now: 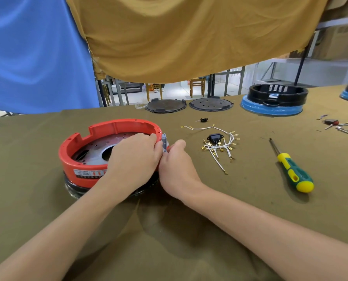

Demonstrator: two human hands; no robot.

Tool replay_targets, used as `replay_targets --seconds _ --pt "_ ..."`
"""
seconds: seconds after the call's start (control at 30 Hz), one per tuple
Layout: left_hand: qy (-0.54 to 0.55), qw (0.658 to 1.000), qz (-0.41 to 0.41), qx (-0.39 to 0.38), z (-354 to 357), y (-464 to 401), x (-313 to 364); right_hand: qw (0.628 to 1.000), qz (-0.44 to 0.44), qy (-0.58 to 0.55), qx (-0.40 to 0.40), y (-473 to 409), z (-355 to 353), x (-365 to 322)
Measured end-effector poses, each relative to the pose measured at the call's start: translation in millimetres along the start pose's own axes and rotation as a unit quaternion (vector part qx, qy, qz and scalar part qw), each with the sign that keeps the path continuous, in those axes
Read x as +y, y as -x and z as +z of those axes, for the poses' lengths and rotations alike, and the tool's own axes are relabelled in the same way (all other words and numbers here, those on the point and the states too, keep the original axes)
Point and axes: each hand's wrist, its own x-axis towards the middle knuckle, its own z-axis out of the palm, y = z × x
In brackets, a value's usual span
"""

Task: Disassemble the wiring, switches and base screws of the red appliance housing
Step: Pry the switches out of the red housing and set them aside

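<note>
One red housing [110, 142], two black discs [165, 106], one screwdriver [290, 167].

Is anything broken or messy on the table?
Nothing looks broken. The white wires lie in a loose tangle beside a black socket part, off the red housing, as you'd expect in a take-apart job. The screwdriver lies apart to the right.

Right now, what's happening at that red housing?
A person works bare-handed on the red housing. The left hand grips its right rim, and the right hand pinches a grey switch part there. Removed white wires and a black socket lie to the right; the screwdriver lies unused.
</note>
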Motion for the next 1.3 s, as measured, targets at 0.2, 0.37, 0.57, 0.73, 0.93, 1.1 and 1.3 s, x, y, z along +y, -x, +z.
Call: replay_targets --seconds 0.2,0.37,0.57,0.73,0.93,1.1,1.3 --pt "0.009 1.000 0.010 0.006 -2 1 -2 0.994 -0.011 0.096 -0.042 -15 -26 4" --pt "0.025 1.000 0.011 0.010 0 0 -4 0.985 -0.046 0.156 -0.065 -21 -36 7" --pt "0.044 0.999 -0.008 0.005 -1 2 -1 0.991 -0.056 0.117 -0.034 -8 -24 6" --pt "0.044 0.999 -0.009 -0.001 -1 0 -1 1.000 -0.029 0.007 0.004 -3 -3 2" --pt "0.083 0.995 -0.035 -0.033 -2 -2 -3 0.995 -0.025 0.097 -0.018 -19 -24 9" --pt "0.064 0.998 -0.011 -0.001 -9 10 7 0.992 -0.065 0.107 0.006 -36 -45 12" --pt "0.044 0.999 -0.014 0.005 -4 7 1 0.999 -0.051 -0.008 -0.012 -39 -47 21"
